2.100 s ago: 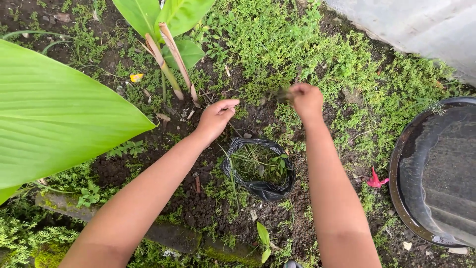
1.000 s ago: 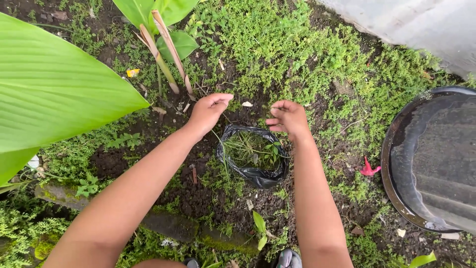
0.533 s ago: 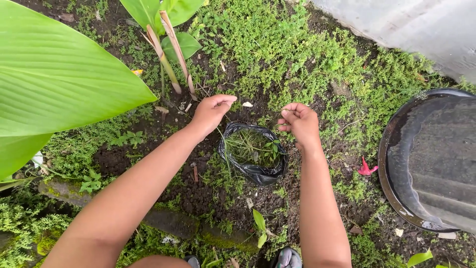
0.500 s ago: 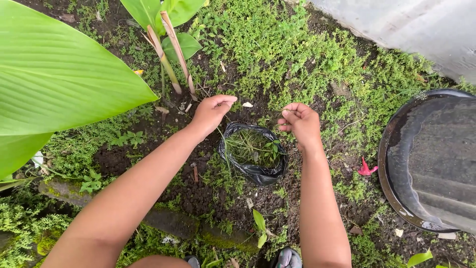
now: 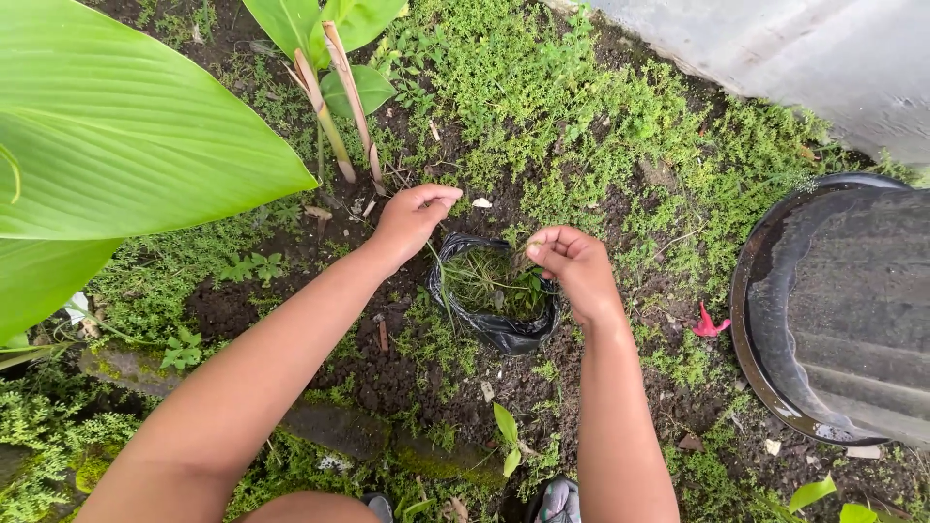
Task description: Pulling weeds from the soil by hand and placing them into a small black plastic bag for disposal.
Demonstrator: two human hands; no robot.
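A small black plastic bag (image 5: 496, 295), its mouth rolled open and stuffed with pulled green weeds (image 5: 489, 279), sits on the dark soil (image 5: 387, 373) between the person's two hands. The right hand (image 5: 572, 263) hangs over the bag's right rim, the nearer of the two, its fingers (image 5: 539, 242) pinched together on what may be a small sprig (too small to tell for sure). The left hand (image 5: 412, 215) rests just left of and beyond the bag, fingers curled loosely, nothing seen in them. The bag lies directly under the right fingertips, with no marked long axis. Half a second ago the right hand was farther off, past the rim; it has since drawn in over the opening. A round black basin (image 5: 823, 310) stands at far right.
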